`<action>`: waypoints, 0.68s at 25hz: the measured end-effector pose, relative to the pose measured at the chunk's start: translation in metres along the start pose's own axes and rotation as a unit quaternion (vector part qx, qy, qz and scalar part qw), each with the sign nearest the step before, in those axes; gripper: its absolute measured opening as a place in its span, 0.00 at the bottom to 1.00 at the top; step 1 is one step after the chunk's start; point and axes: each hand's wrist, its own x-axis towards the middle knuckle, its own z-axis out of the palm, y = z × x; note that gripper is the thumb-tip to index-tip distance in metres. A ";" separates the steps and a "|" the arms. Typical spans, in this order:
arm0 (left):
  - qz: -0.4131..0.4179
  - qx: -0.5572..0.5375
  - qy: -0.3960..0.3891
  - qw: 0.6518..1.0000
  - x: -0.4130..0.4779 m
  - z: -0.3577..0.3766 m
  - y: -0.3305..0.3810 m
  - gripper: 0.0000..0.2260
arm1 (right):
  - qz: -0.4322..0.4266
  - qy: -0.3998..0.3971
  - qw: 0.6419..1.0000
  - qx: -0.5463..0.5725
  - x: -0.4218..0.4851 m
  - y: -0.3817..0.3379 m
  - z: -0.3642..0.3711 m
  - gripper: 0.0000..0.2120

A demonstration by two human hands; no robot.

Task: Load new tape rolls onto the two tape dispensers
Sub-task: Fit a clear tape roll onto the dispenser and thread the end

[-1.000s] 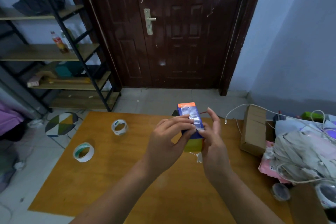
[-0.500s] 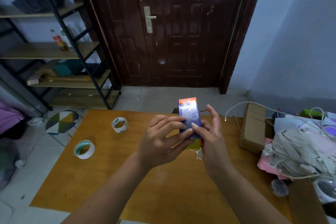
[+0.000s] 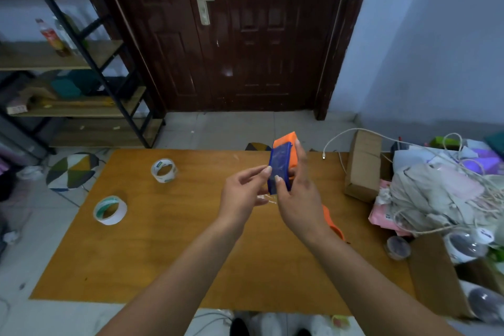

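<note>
R hand (image 3: 296, 199) fingers gripping dispenser (image 3: 281, 165), long axis upright; L hand (image 3: 241, 194) fingers pinching nr its blue face; tape rolls (image 3: 164, 170) lying well L on tabletop (image 3: 169, 254)

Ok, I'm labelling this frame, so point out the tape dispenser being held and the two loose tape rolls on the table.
tape dispenser (image 3: 279, 165), head view, on its blue front face.
far tape roll (image 3: 164, 170), head view, on its near outer wall.
near tape roll (image 3: 110, 210), head view, on its white outer band.
</note>
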 end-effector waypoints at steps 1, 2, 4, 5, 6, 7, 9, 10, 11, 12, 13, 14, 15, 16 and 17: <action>-0.026 0.004 -0.009 1.000 0.004 0.004 -0.007 0.06 | 0.007 -0.006 1.000 -0.015 -0.004 0.008 0.004 0.41; -0.040 0.004 -0.006 0.999 0.007 0.008 -0.017 0.07 | 0.016 -0.012 0.999 -0.026 -0.007 0.016 0.009 0.42; -0.068 -0.021 0.000 0.997 0.008 0.016 -0.045 0.09 | 0.035 -0.029 0.998 -0.044 -0.016 0.033 0.017 0.44; -0.091 -0.041 0.004 0.995 0.008 0.019 -0.060 0.09 | 0.041 -0.039 0.997 -0.055 -0.020 0.042 0.021 0.44; -0.119 -0.062 0.012 0.991 0.008 0.021 -0.073 0.10 | 0.046 -0.053 0.995 -0.066 -0.023 0.051 0.025 0.45; -0.151 -0.084 0.021 0.985 0.008 0.023 -0.085 0.10 | 0.047 -0.068 0.994 -0.078 -0.027 0.059 0.029 0.47; -0.198 -0.121 0.037 0.972 0.008 0.024 -0.105 0.10 | 0.045 -0.095 0.989 -0.105 -0.032 0.071 0.036 0.49; -0.213 -0.134 0.044 0.967 0.009 0.025 -0.115 0.09 | 0.049 -0.109 0.986 -0.113 -0.034 0.078 0.039 0.49; -0.223 -0.144 0.053 0.963 0.009 0.027 -0.124 0.10 | 0.055 -0.122 0.984 -0.117 -0.035 0.083 0.041 0.48; -0.230 -0.153 0.062 0.959 0.011 0.028 -0.130 0.10 | 0.059 -0.135 0.982 -0.120 -0.036 0.088 0.043 0.47; -0.235 -0.157 0.073 0.956 0.012 0.028 -0.136 0.11 | 0.063 -0.148 0.980 -0.119 -0.036 0.093 0.045 0.47; -0.238 -0.155 0.081 0.955 0.014 0.028 -0.142 0.12 | 0.070 -0.158 0.978 -0.114 -0.037 0.098 0.047 0.47; -0.241 -0.146 0.088 0.955 0.017 0.029 -0.149 0.12 | 0.081 -0.165 0.977 -0.108 -0.036 0.102 0.049 0.47; -0.245 -0.134 0.093 0.956 0.020 0.028 -0.156 0.12 | 0.092 -0.169 0.976 -0.104 -0.034 0.105 0.052 0.47; -0.250 -0.123 0.099 0.955 0.024 0.028 -0.163 0.12 | 0.101 -0.174 0.975 -0.099 -0.032 0.109 0.056 0.47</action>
